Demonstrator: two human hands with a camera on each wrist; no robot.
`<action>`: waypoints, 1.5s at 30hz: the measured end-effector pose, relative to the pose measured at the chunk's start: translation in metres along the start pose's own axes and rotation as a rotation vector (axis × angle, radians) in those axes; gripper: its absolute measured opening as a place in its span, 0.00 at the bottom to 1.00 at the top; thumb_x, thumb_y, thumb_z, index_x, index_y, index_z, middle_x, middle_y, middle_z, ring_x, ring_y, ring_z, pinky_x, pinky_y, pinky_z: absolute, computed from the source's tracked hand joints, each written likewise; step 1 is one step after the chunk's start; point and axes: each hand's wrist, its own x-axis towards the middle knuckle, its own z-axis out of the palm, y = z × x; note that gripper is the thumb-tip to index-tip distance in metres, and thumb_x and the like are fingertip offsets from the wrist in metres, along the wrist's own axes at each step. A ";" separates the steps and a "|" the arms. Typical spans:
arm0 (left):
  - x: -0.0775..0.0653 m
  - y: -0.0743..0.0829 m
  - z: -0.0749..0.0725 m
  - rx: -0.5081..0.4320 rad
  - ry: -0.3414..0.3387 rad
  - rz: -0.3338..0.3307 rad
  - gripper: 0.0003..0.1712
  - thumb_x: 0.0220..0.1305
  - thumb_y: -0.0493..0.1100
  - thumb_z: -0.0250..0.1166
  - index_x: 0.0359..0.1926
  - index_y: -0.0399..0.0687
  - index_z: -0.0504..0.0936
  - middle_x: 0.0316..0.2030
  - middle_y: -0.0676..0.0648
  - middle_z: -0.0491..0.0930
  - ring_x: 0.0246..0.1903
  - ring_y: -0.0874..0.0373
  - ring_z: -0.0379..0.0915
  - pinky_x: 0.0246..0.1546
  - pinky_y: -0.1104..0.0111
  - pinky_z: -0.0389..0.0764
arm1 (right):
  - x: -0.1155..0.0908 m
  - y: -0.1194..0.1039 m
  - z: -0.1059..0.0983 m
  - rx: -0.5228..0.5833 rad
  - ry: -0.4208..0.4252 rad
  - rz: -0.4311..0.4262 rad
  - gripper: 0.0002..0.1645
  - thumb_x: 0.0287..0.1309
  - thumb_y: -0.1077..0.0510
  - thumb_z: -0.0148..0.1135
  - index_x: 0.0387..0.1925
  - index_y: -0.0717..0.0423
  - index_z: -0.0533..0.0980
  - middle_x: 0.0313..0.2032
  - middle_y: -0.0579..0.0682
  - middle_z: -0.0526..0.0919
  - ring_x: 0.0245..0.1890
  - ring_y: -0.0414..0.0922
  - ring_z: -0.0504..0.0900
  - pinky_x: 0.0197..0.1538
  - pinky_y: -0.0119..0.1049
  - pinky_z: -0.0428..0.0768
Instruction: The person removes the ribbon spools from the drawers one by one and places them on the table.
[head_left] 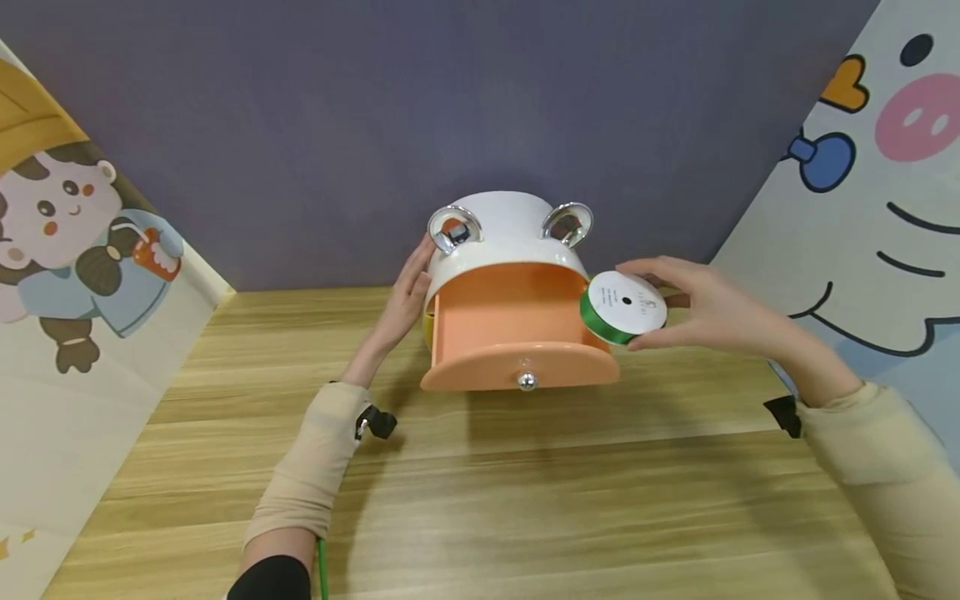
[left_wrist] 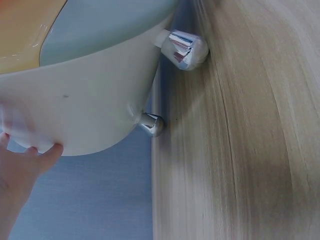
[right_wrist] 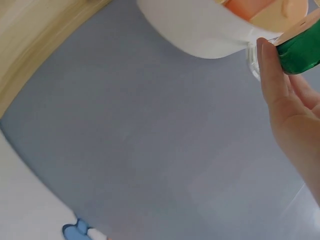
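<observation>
My right hand (head_left: pixel 686 300) pinches a spool of green ribbon (head_left: pixel 626 304) by its edge, thumb on the near side and fingers on the far side. The spool's white label faces up, and it is tilted beside the right edge of a pulled-out orange drawer (head_left: pixel 517 367). That drawer belongs to a white rounded storage box (head_left: pixel 506 212) with two shiny silver ears. My left hand (head_left: pixel 405 300) rests against the box's left side; in the left wrist view its fingertips touch the white wall (left_wrist: pixel 90 105). The right wrist view shows green ribbon (right_wrist: pixel 302 50) between thumb and fingers.
Short silver feet (left_wrist: pixel 185 49) hold the box up on a wood-grain table (head_left: pixel 525 500). A grey-blue panel (head_left: pixel 375 125) stands behind it. Cartoon-printed walls (head_left: pixel 67 433) flank both sides. The drawer front has a round silver knob (head_left: pixel 527 381).
</observation>
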 end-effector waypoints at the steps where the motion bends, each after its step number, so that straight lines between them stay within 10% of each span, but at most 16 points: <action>1: 0.000 0.000 0.000 -0.001 0.001 0.002 0.59 0.61 0.77 0.40 0.75 0.34 0.53 0.78 0.34 0.44 0.78 0.38 0.37 0.78 0.45 0.43 | -0.003 0.002 -0.001 -0.009 0.003 0.016 0.50 0.38 0.58 0.84 0.66 0.52 0.71 0.58 0.49 0.78 0.50 0.24 0.73 0.54 0.35 0.84; 11: 0.001 0.002 0.000 -0.015 0.010 -0.002 0.59 0.61 0.77 0.41 0.75 0.35 0.53 0.78 0.35 0.44 0.79 0.39 0.37 0.78 0.43 0.44 | -0.026 0.034 0.000 -0.048 0.029 -0.017 0.49 0.37 0.59 0.84 0.65 0.55 0.71 0.56 0.51 0.78 0.49 0.18 0.70 0.46 0.17 0.78; 25: -0.001 0.000 0.000 -0.014 -0.005 0.004 0.55 0.65 0.75 0.40 0.76 0.36 0.53 0.79 0.36 0.43 0.79 0.39 0.36 0.77 0.42 0.43 | -0.047 0.067 0.023 0.002 -0.035 0.106 0.46 0.43 0.54 0.82 0.64 0.53 0.70 0.60 0.54 0.75 0.51 0.22 0.70 0.50 0.44 0.84; 30: -0.002 0.002 0.000 0.014 -0.003 -0.001 0.55 0.65 0.75 0.39 0.76 0.35 0.53 0.78 0.35 0.44 0.79 0.39 0.37 0.78 0.43 0.42 | -0.051 0.076 0.035 0.006 -0.046 0.127 0.45 0.42 0.52 0.82 0.63 0.53 0.70 0.59 0.55 0.76 0.52 0.32 0.74 0.48 0.40 0.85; 37: -0.001 -0.006 0.001 0.008 -0.001 -0.007 0.56 0.64 0.76 0.40 0.76 0.38 0.53 0.79 0.37 0.44 0.79 0.41 0.36 0.78 0.44 0.42 | -0.056 0.086 0.053 0.052 -0.048 0.124 0.44 0.42 0.52 0.82 0.61 0.57 0.71 0.57 0.57 0.77 0.49 0.21 0.71 0.48 0.42 0.85; 45: -0.001 -0.001 0.002 -0.009 0.013 0.007 0.59 0.62 0.78 0.40 0.75 0.35 0.54 0.78 0.34 0.44 0.79 0.38 0.37 0.78 0.43 0.41 | -0.059 0.098 0.073 0.076 -0.081 0.138 0.45 0.43 0.51 0.81 0.62 0.58 0.70 0.55 0.56 0.79 0.49 0.40 0.77 0.46 0.39 0.84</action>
